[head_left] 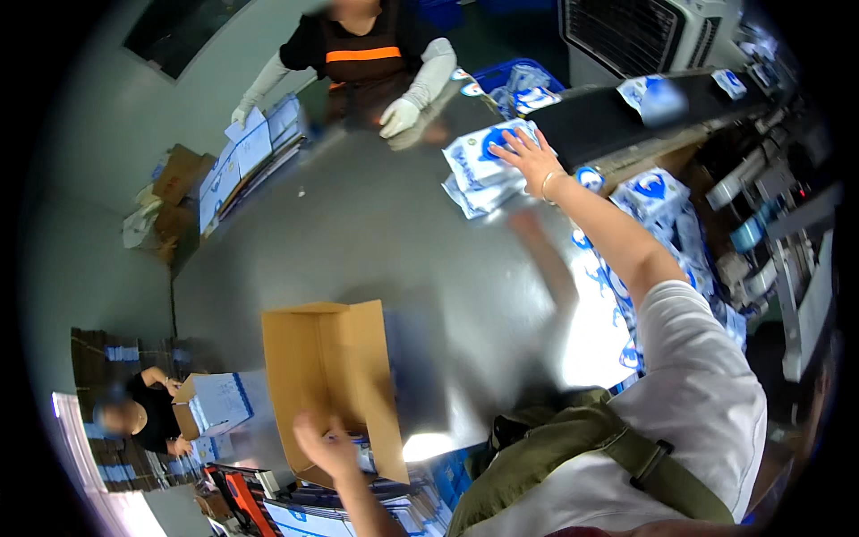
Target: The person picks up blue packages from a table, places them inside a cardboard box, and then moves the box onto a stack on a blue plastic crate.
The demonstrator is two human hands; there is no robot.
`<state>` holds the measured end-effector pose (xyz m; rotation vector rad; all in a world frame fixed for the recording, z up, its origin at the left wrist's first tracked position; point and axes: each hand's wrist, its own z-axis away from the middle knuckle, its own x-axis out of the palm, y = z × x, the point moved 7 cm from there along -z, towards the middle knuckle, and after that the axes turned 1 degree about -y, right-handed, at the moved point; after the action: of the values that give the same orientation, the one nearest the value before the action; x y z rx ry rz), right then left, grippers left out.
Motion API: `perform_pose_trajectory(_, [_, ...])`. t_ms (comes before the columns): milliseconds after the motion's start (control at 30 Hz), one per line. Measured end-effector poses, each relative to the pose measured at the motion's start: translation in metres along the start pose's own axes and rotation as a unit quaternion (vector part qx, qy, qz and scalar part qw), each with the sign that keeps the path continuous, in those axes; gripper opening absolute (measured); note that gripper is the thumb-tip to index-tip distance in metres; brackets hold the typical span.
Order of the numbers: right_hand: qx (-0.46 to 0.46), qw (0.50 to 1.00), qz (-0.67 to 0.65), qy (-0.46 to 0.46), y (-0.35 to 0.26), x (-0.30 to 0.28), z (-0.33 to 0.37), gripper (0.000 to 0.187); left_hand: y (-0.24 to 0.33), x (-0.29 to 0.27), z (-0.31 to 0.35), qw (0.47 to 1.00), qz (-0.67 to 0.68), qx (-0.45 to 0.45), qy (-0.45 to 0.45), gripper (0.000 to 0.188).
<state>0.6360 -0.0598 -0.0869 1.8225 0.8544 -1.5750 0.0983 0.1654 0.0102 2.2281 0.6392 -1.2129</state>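
Observation:
My right hand [530, 163] is stretched out to the far side with its fingers spread, palm down on a white-and-blue soft pack [479, 154]. That pack lies on another similar pack [483, 199] on the metal table. Down at the left, my left hand [327, 447] is blurred by motion, its thumb and fingers apart. It is at the near side of an open brown cardboard box [362, 327]. Some blue-and-white items [364, 454] show low in the box beside that hand, too blurred to make out.
A dark conveyor belt [591, 130] carries more packs at the far right. Below it stands a bin of packs [658, 201]. Across the metal table [429, 277], a gloved co-worker [362, 67] stands by flattened cartons [237, 166]. Another person [148, 412] handles a blue-and-white box [219, 403] at left.

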Motion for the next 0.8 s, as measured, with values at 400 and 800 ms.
perform_pose_trajectory(400, [0.047, 0.985, -0.1, -0.135, -0.05, 0.02, -0.006, 0.07, 0.095, 0.129, 0.132, 0.813, 0.42, -0.201, -0.349, 0.04])
perform_pose_trajectory(800, [0.034, 0.971, -0.107, -0.211, -0.264, -0.021, 0.263, 0.092, 0.058, 0.243, 0.211, 0.663, 0.416, -0.244, -0.572, 0.033])
